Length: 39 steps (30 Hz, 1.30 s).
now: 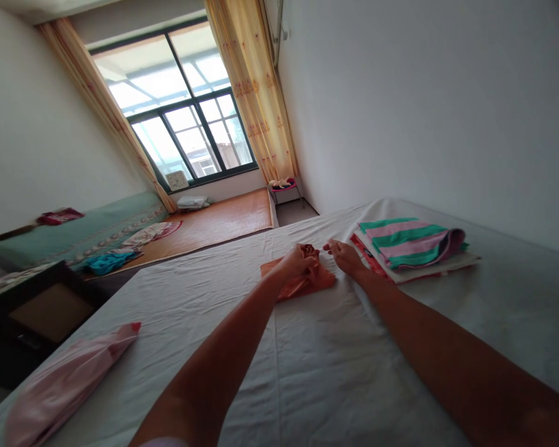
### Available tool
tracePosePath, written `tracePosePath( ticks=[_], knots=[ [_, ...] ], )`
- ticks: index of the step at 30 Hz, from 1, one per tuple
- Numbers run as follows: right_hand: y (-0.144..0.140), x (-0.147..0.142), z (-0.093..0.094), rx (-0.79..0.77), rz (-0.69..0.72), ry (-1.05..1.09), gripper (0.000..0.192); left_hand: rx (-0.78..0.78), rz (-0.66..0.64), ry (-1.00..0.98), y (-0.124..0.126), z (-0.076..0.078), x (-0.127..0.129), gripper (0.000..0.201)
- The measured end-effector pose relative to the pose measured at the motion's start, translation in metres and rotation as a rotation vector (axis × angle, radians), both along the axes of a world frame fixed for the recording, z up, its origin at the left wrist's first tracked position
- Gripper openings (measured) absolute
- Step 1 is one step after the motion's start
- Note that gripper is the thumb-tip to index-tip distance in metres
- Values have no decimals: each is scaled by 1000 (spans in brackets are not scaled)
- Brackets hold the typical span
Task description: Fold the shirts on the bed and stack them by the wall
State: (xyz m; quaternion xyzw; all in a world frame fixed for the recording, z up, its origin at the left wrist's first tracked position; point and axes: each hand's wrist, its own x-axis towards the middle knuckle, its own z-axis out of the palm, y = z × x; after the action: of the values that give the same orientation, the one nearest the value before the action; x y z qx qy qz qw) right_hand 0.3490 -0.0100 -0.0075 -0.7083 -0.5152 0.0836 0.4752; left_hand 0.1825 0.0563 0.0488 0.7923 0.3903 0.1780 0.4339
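At frame centre, the left hand gripped a bunched orange cloth lying on the white bed. The right hand rested just beside it, fingers loosely curled (holding nothing), with a folded striped pile to its right.

White walls, bright barred window, yellow curtains, possibly 1 stool, white-sheeted bed

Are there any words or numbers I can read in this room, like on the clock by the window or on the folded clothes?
No text can be read anywhere.
White square clock on the window sill: its face is too small and blurred to read.
Green and pink striped folded cloth: stripes only, no words.
Orange cloth under the left hand and beside the right hand: no print visible.
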Motion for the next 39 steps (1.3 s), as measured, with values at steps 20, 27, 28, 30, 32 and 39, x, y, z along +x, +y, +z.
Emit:
tracePosePath(
  ticks=[20,27,28,30,32,39],
  knots=[
    [1,-61,-15,-321,259,-614,56,739,-140,415,14,-59,-114,56],
    [-3,-57,-16,-314,173,-620,52,715,-110,424,15,-61,-119,59],
    [-3,-59,-18,-295,172,-623,51,717,-106,410,14,-61,-120,58],
    [-2,-61,-21,-258,166,-616,48,719,-102,378,14,-63,-121,57],
    [-1,-60,-19,-230,148,-577,44,719,-103,348,13,-64,-123,56],
    [22,-35,27,-393,148,-342,16,708,-115,286,14,-65,-129,53]
  ],
)
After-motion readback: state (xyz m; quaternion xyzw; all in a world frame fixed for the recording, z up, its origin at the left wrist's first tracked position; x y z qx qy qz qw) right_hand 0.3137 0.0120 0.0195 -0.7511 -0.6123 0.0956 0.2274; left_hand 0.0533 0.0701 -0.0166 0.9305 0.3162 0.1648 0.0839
